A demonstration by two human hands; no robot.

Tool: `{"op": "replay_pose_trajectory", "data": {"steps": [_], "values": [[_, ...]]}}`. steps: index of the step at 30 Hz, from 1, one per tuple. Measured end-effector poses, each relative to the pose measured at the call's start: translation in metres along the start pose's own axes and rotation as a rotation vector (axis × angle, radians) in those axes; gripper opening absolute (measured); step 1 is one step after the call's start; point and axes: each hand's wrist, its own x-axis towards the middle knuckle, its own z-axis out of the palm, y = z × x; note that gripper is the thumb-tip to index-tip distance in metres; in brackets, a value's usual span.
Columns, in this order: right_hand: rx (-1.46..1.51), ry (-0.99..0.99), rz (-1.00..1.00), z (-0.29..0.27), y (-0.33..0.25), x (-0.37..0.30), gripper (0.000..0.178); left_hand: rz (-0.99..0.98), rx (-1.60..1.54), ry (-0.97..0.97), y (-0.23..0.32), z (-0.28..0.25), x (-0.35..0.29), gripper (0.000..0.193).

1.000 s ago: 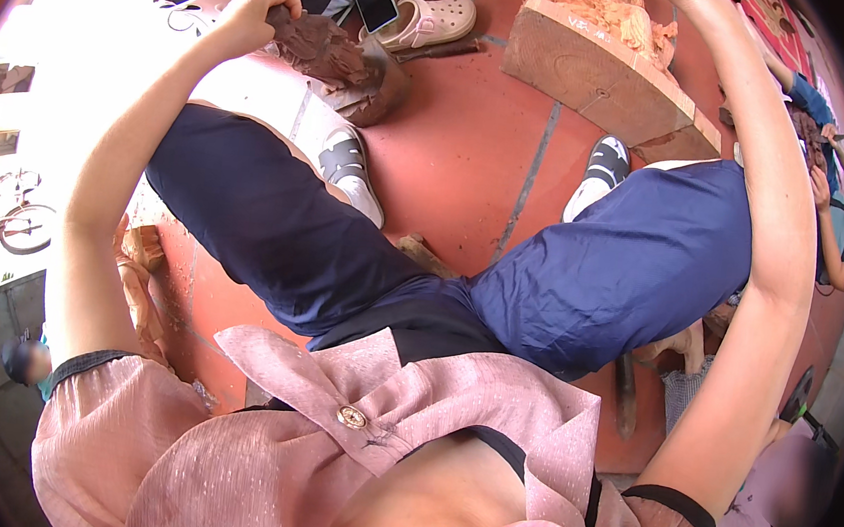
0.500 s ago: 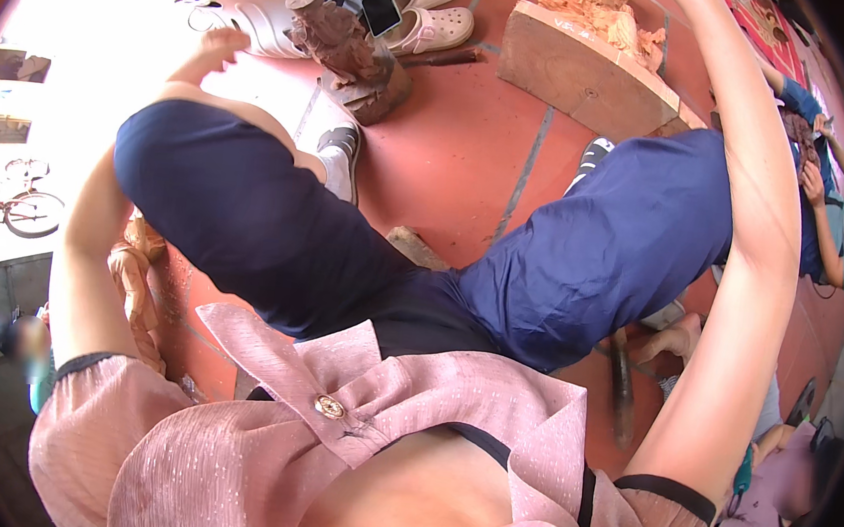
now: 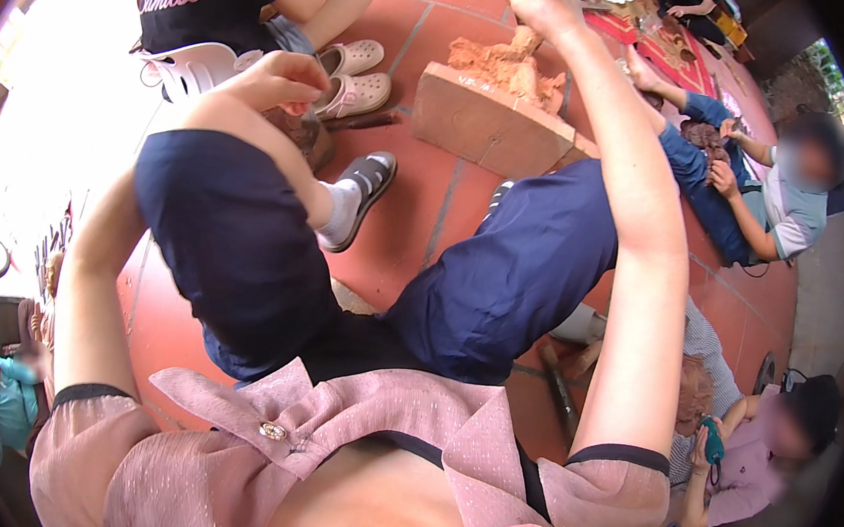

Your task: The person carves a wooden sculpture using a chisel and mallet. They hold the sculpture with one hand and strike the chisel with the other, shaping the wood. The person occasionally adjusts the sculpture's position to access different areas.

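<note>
From my feed, the left hand (image 3: 282, 81) hangs loosely open near the dark wood carving (image 3: 314, 149); the right hand (image 3: 545, 3) (cropped, I can't tell its grip) is beyond the orange carving (image 3: 507, 68), behind its block's (image 3: 484, 128) near edge.

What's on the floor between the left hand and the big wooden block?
In the head view, pale clogs and a dark stick-like thing lie between the left hand and the wooden block, on red floor tiles.

Carving (image 3: 511, 69) on block (image 3: 484, 126) (clogs (image 3: 358, 95) just left).
</note>
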Motion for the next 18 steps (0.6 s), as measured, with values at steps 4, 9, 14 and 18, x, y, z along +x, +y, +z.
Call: {"op": "replay_pose_trajectory", "data": {"steps": [4, 9, 14, 18], "values": [[-0.059, -0.075, -0.039, -0.010, 0.011, -0.014, 0.019, 0.142, 0.033, -0.044, 0.004, 0.005, 0.071, 0.022], [0.202, -0.134, 0.162, -0.020, 0.047, -0.055, 0.014, 0.090, 0.218, -0.287, -0.011, 0.023, 0.182, 0.030], [0.194, -0.180, 0.327, -0.001, 0.109, -0.109, 0.015, 0.368, 0.623, 0.030, -0.028, 0.061, 0.248, 0.051], [0.008, -0.401, 0.522, 0.026, 0.143, -0.140, 0.018, 0.323, 0.652, 0.027, -0.047, 0.087, 0.293, 0.059]]}}
